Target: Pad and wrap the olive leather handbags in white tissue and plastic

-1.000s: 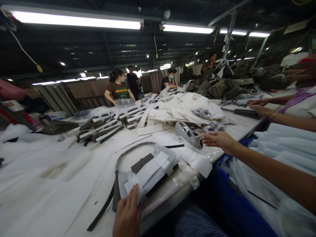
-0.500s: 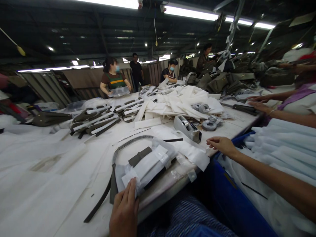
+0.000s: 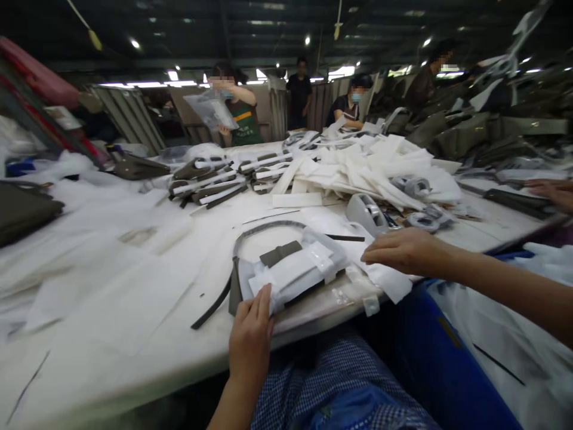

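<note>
In front of me on the table lies a dark olive bag piece (image 3: 280, 254), partly wrapped in white foam and clear tape. Its long, part-wrapped strap (image 3: 242, 248) curves around the far side, with a dark end trailing left. The fingers of my left hand (image 3: 251, 337) press together on the near-left corner of the white foam wrap (image 3: 290, 272); its thumb is hidden. My right hand (image 3: 405, 252) hovers to the right of the wrap, over a white foam sheet (image 3: 389, 280), with fingers stretched out. Behind it stands a grey tape dispenser (image 3: 367, 214).
A heap of white foam strips (image 3: 358, 170) covers the table's far middle, with wrapped dark handles (image 3: 215, 182) to its left. Tape rolls (image 3: 425, 218) lie at right. A blue bin (image 3: 447, 352) stands against the table edge. A co-worker (image 3: 244, 119) lifts a clear plastic bag.
My view has turned left. My right hand has moved from the table's edge toward the wrapped piece. My left hand stays on its corner. The co-worker opposite has raised a plastic bag.
</note>
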